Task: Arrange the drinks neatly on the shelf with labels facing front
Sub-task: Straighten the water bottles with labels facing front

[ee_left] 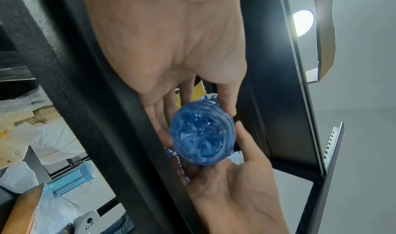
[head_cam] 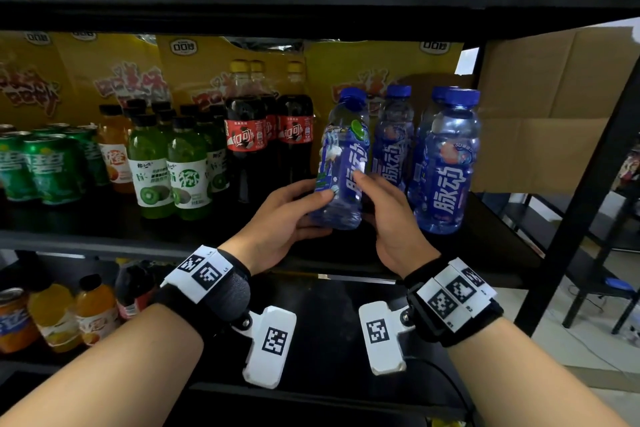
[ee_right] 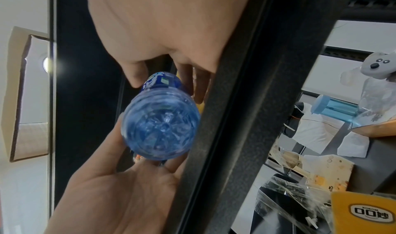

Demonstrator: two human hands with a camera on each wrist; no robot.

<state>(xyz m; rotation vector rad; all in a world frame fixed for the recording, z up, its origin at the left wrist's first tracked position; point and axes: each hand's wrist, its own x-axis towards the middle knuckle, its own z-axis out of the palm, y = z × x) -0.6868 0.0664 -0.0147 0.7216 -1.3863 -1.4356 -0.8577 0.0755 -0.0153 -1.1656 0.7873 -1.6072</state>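
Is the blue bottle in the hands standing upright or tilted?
Tilted. The blue plastic drink bottle leans left, gripped by left hand and right hand; its base is lifted.

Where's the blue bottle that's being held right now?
In the head view, the blue bottle sits right of centre, held off the shelf between the left hand and right hand, between the cola bottles and other blue bottles.

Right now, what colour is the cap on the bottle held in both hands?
Blue, like the bottle itself; the cap shows best in the head view.
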